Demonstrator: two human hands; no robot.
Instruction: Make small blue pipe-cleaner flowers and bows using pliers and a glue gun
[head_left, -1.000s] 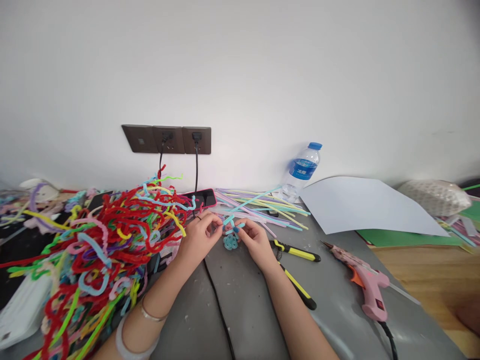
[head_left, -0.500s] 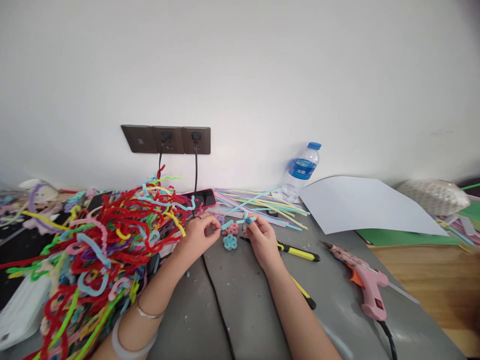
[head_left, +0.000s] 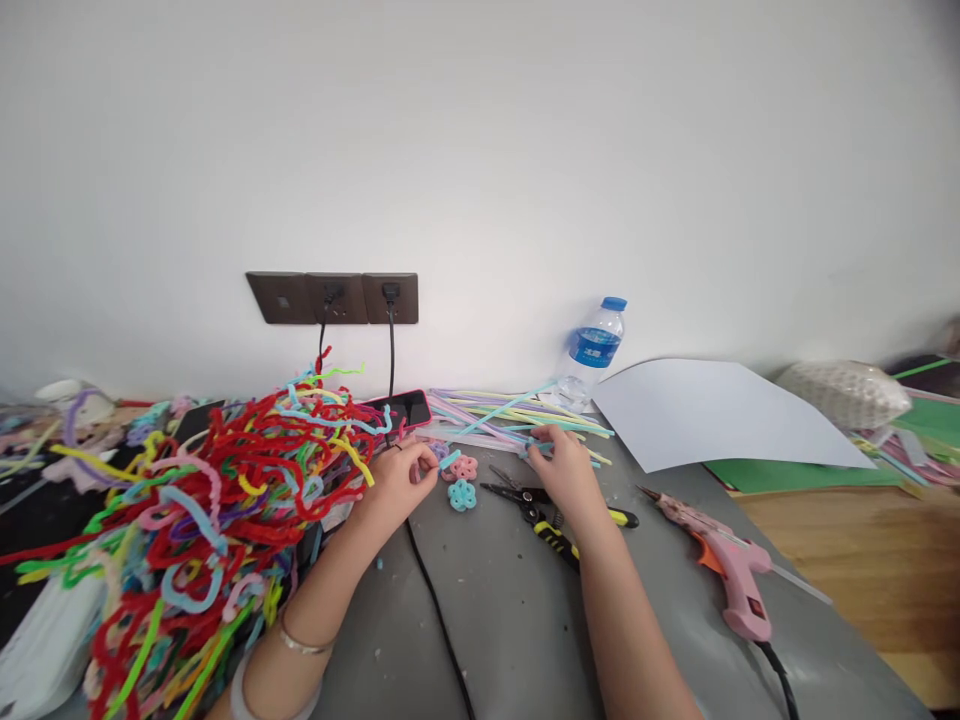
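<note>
My left hand (head_left: 397, 480) is closed in a pinch on a short light-blue pipe cleaner piece (head_left: 450, 459), beside the big tangle of coloured pipe cleaners (head_left: 202, 510). My right hand (head_left: 564, 466) reaches to the bundle of straight pastel pipe cleaners (head_left: 517, 412) and its fingers curl on a light-blue one. Between the hands lie a pink flower shape (head_left: 465, 467) and a blue flower shape (head_left: 462, 494) on the grey table (head_left: 495, 610). Yellow-handled pliers (head_left: 544, 510) lie just under my right wrist.
A pink glue gun (head_left: 724, 575) lies at the right with its cord running off the front edge. A water bottle (head_left: 592, 352), a white sheet (head_left: 720, 410) and a red-cased phone (head_left: 401, 408) sit near the wall. Black cables drop from the wall sockets (head_left: 334, 297).
My right hand left the small piece near the flowers and moved right and back to the straight pipe cleaner bundle. The left hand stayed put, still pinching. The view tilted down slightly.
</note>
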